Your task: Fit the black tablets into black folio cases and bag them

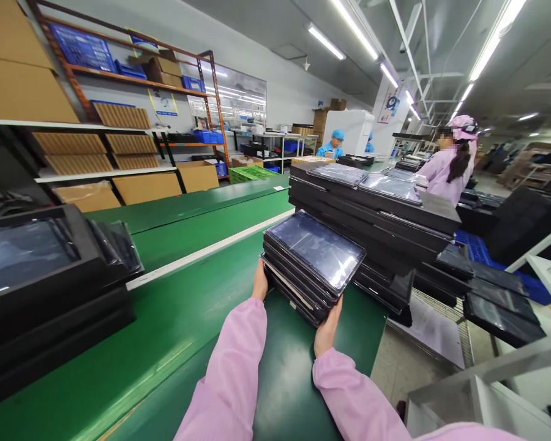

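A stack of black tablet-like panels, with a glossy film-covered screen on top, is held between both my hands above the green bench. My left hand is closed on the stack's near left edge, its fingers mostly hidden behind it. On the right, my right hand grips the near right corner from the side and below. Just beyond the panels stands a tall pile of black foam trays with more film-covered panels on top. Whether the held stack touches those trays, I cannot tell.
At the left stand more black trays with panels in them. A white strip runs along the green bench. Shelves with cartons line the wall. A co-worker in pink stands beyond the trays at right.
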{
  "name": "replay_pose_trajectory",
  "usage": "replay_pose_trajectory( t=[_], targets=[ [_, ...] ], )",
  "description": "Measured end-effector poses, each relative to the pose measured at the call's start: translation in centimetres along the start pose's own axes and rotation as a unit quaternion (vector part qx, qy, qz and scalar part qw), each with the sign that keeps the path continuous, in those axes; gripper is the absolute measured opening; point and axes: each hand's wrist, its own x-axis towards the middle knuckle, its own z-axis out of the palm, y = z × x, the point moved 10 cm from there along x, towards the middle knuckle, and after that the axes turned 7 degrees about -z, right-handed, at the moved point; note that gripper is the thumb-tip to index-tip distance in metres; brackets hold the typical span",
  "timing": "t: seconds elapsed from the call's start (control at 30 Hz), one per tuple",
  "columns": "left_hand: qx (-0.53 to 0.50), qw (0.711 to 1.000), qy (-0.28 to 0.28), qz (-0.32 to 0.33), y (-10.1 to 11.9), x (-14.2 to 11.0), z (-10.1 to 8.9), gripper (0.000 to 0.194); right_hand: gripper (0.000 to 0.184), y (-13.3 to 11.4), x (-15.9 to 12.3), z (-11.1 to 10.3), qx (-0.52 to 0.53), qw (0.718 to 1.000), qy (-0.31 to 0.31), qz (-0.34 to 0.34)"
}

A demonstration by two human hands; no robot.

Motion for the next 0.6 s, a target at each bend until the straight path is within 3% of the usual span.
replay_pose_trajectory(
  t=[0.13, 0.27, 0.43, 0.6],
  targets=[
    [0.037, 0.999, -0.008, 0.033, 1.5, -1.4, -0.6, 0.056, 0.076, 0.1, 0.3, -0.2, 0.0, 1.0, 0.016, -0.011],
    [0.073, 0.995, 0.042, 0.057, 2.0, -4.8, -4.4, 0.058, 0.067, 0.5, 0.9, -0.8, -0.006, 1.0, 0.018, -0.018],
    [0.145, 0.983, 0.072, 0.087, -0.2, -13.2, -13.3, 0.065, 0.058, -1.1, 2.1, -1.8, -0.027, 0.998, -0.005, -0.053],
    [0.234, 0.962, 0.113, 0.089, -4.0, -22.8, -24.3, 0.073, 0.051, -2.3, 3.2, -1.4, -0.052, 0.998, 0.012, -0.041]
  ],
)
